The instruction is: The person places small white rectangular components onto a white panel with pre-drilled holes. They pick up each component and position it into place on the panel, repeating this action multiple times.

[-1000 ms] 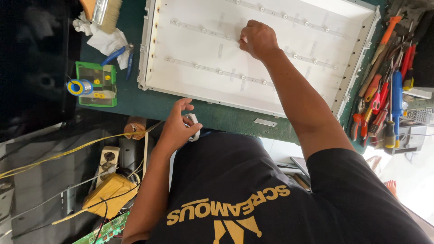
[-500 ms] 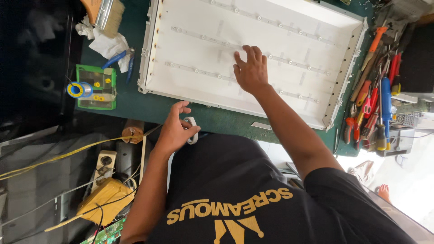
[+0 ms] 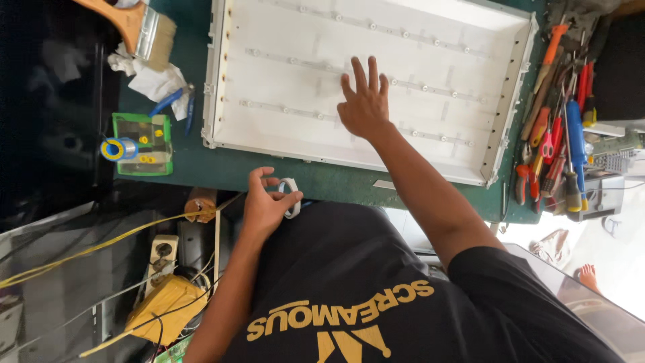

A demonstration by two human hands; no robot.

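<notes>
Press right hand (image 3: pixel 366 107), fingers splayed, flat on the white backlight tray (image 3: pixel 269 138), off its LED strips (image 3: pixel 430 89); left hand (image 3: pixel 264 214) pinches white tape roll (image 3: pixel 291 199).

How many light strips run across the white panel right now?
3 strips on the white panel: top strip, middle strip passing under the right hand, bottom strip. Hand hides part.

The tray (image 3: pixel 269 81) lies at the middle of the surface (image 3: pixel 322 180). At nine o'clock from it sit a cloth (image 3: pixel 151 81) and a small board (image 3: pixel 142 144), a brush (image 3: pixel 138 27) at ten, hand tools (image 3: pixel 557 134) at three, and a tape roll (image 3: pixel 290 197) at six.
</notes>
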